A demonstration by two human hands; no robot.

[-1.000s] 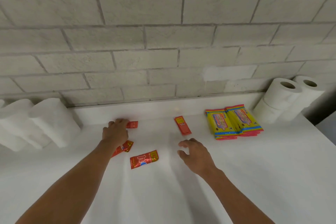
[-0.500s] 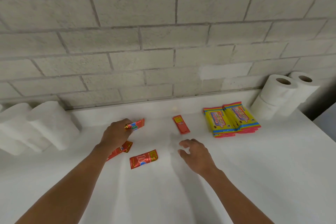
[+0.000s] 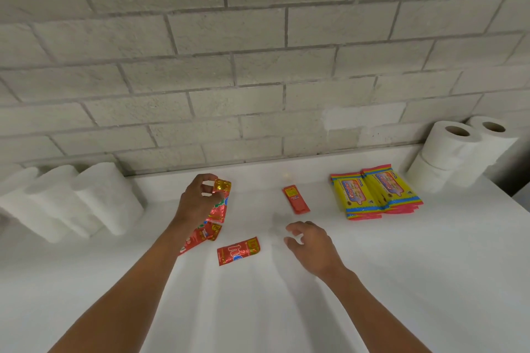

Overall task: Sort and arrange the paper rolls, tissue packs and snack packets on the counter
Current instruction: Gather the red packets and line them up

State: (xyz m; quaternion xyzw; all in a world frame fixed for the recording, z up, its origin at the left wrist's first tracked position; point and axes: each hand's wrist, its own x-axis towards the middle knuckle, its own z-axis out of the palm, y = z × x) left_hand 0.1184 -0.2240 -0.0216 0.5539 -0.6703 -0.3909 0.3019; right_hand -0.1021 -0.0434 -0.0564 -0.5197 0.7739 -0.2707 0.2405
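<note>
L hand lifts a red snack packet; R hand loose over the counter.

Nearest, R hand (image 3: 311,245) hovers w/ fingers slack, gripping nothing, same spot as 0.5 s ago. Flat red packet (image 3: 238,251) lies just left of it on the white counter (image 3: 372,281). L hand (image 3: 198,202) now pinches a raised packet (image 3: 220,200), higher and more upright than before; another packet (image 3: 205,233) sits under the wrist. Farther back: small red pack (image 3: 296,199), yellow tissue packs (image 3: 375,190), stacked paper rolls (image 3: 456,149) at right, rolls (image 3: 71,198) at left vs brick wall (image 3: 258,66).
</note>
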